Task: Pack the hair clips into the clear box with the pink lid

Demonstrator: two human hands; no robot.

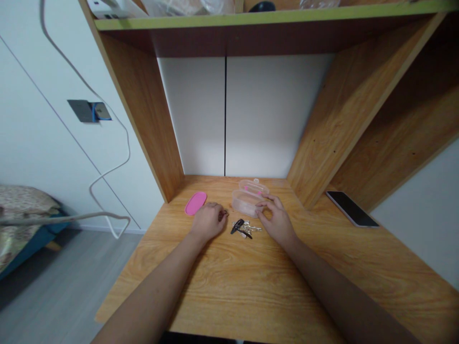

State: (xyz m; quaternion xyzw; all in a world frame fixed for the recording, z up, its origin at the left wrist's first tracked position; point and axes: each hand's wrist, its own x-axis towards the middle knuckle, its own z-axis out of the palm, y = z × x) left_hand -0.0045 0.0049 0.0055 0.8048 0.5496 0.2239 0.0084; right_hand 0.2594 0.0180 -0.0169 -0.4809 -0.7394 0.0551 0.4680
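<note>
My left hand (pixel 210 220) rests on the wooden desk (pixel 229 291), its fingertips pinched on a small dark item (pixel 224 214), possibly a hair clip. My right hand (pixel 277 221) has its fingers against the right end of a clear plastic box (pixel 245 203) with a pink tint. A second clear container (pixel 254 187) stands behind that box. Between my hands lies a small pile of black and silver hair clips (pixel 242 229). An oval pink lid (pixel 195 203) lies flat just beyond my left hand.
A black smartphone (pixel 351 209) lies face up at the desk's right side. Wooden side panels (pixel 141 114) and a green-edged shelf (pixel 229 19) enclose the desk. A white cable (pixel 109 172) hangs at left, above a bed (pixel 25 224).
</note>
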